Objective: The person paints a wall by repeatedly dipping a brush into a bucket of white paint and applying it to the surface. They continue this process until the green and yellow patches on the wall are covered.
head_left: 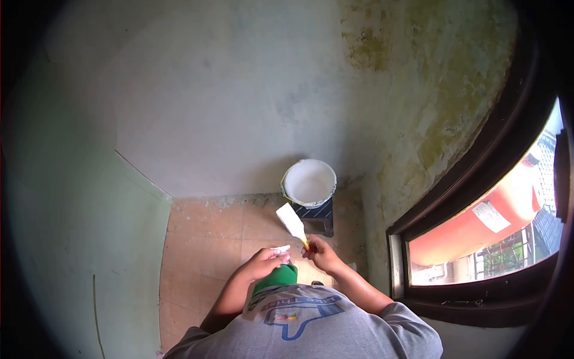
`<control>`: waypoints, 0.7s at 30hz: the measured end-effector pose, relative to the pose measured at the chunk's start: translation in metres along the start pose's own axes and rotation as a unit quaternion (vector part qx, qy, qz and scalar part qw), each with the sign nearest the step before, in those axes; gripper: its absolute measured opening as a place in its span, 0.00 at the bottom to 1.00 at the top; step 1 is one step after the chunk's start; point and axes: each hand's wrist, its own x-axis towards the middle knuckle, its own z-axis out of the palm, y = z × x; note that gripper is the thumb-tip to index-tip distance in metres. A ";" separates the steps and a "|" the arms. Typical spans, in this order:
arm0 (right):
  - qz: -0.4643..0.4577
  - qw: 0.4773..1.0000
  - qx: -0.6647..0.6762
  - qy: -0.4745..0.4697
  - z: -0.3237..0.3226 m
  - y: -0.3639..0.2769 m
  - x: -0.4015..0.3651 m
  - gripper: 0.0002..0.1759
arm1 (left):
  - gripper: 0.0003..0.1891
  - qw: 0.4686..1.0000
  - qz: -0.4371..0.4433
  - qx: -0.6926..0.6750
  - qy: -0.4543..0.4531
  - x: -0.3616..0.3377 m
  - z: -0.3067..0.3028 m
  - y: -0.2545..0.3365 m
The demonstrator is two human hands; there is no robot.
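A paintbrush [291, 222] covered in white, with an orange-yellow handle, points up and to the left from my right hand [323, 255]. My right fingers are closed round its handle. Just left of it, my left hand [266, 263] is held in front of my body with the fingers curled together. Something white shows at its fingertips; I cannot make out whether it is paint or a small object. Ahead of both hands, a white bucket [309, 182] with white inside stands on a dark box-like stand [323, 220] against the wall.
A patchy wall [239, 119] rises in front, with peeling greenish areas at the right. A dark-framed window [400, 257] is close on my right, with a large orange tank [478, 221] outside. Greenish wall [89, 221] stands at left. Tiled floor [203, 233] lies below.
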 end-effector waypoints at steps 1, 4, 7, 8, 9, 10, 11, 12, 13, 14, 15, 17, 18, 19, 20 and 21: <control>-0.001 0.999 -0.020 0.043 -0.011 0.007 0.010 0.27 | 0.23 1.000 -0.009 0.015 0.001 0.013 -0.012 0.001; 0.057 0.980 -0.089 0.171 -0.039 0.002 0.037 0.25 | 0.31 0.999 -0.043 0.010 0.008 0.061 -0.058 -0.005; 0.032 0.955 -0.163 0.248 -0.063 0.010 0.080 0.21 | 0.36 0.997 -0.071 0.029 0.024 0.117 -0.111 -0.003; 0.021 0.943 -0.194 0.269 -0.074 0.026 0.099 0.19 | 0.36 0.996 -0.078 0.036 0.026 0.138 -0.131 -0.002; 0.023 0.923 -0.262 0.280 -0.084 0.034 0.120 0.20 | 0.31 0.994 -0.092 0.049 0.020 0.161 -0.151 -0.001; 0.024 0.900 -0.328 0.287 -0.092 0.039 0.141 0.20 | 0.27 0.992 -0.106 0.063 0.013 0.184 -0.170 -0.001; 0.042 0.879 -0.377 0.288 -0.097 0.041 0.163 0.20 | 0.27 0.992 -0.112 0.045 0.023 0.209 -0.190 -0.007; 0.054 0.857 -0.425 0.287 -0.101 0.043 0.190 0.19 | 0.26 0.993 -0.113 0.029 0.036 0.235 -0.212 -0.016; 0.110 0.842 -0.436 0.298 -0.105 0.046 0.219 0.19 | 0.24 0.989 -0.126 0.019 0.077 0.261 -0.232 -0.036; 0.165 0.825 -0.445 0.308 -0.107 0.052 0.247 0.18 | 0.23 0.983 -0.138 0.012 0.119 0.280 -0.250 -0.055; 0.175 0.821 -0.459 0.289 -0.116 0.065 0.275 0.18 | 0.20 0.971 -0.185 0.046 0.141 0.293 -0.264 -0.059; 0.192 0.819 -0.467 0.273 -0.138 0.099 0.327 0.18 | 0.21 0.981 -0.169 0.064 0.077 0.305 -0.295 -0.069; 0.211 0.799 -0.509 0.240 -0.148 0.114 0.352 0.17 | 0.23 0.988 -0.137 0.074 0.021 0.308 -0.309 -0.071; 0.229 0.777 -0.549 0.206 -0.154 0.128 0.375 0.16 | 0.21 0.989 -0.138 0.037 0.044 0.304 -0.315 -0.063; 0.235 0.778 -0.544 0.208 -0.156 0.141 0.394 0.16 | 0.21 0.988 -0.145 0.040 0.039 0.305 -0.327 -0.051; 0.280 0.751 -0.564 0.199 -0.156 0.147 0.413 0.17 | 0.20 0.983 -0.172 0.058 0.027 0.309 -0.341 -0.047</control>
